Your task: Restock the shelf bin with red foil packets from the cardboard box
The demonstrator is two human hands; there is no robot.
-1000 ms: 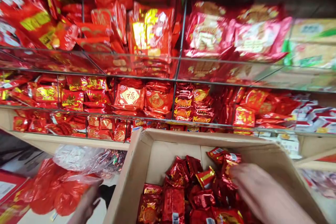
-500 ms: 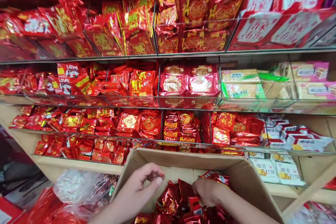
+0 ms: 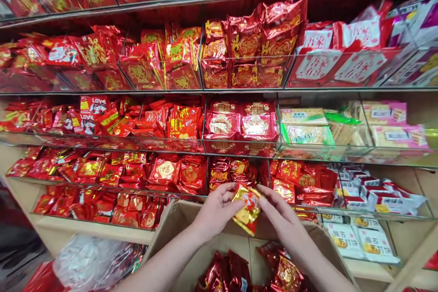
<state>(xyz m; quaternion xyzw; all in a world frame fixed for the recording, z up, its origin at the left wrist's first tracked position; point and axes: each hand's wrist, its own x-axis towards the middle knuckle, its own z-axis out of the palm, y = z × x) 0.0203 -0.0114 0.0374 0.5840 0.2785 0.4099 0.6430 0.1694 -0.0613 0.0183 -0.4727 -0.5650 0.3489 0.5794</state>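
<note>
Between both hands is a small gold-and-red foil snack packet (image 3: 247,209), held above the back of an open cardboard box (image 3: 191,212). My left hand (image 3: 219,207) pinches its left side, thumb on the front. On the packet's right side is my right hand (image 3: 275,210), with thumb and fingers closed on it. Dark red shiny packets (image 3: 226,271) lie in the box below, partly cut off by the lower edge of the view. Just behind the hands, a shelf compartment holds stacked red-and-gold packets (image 3: 221,171).
Glass-fronted shelves (image 3: 239,86) full of mostly red packets rise ahead, their clear fronts and dividers standing up. White biscuit packs (image 3: 342,237) sit low on the right. A clear plastic bag (image 3: 80,258) bulges beside the box at lower left.
Both hands have risen out of the box and come together, now holding a gold-and-red packet. The view has tipped upward, showing more of the top shelves.
</note>
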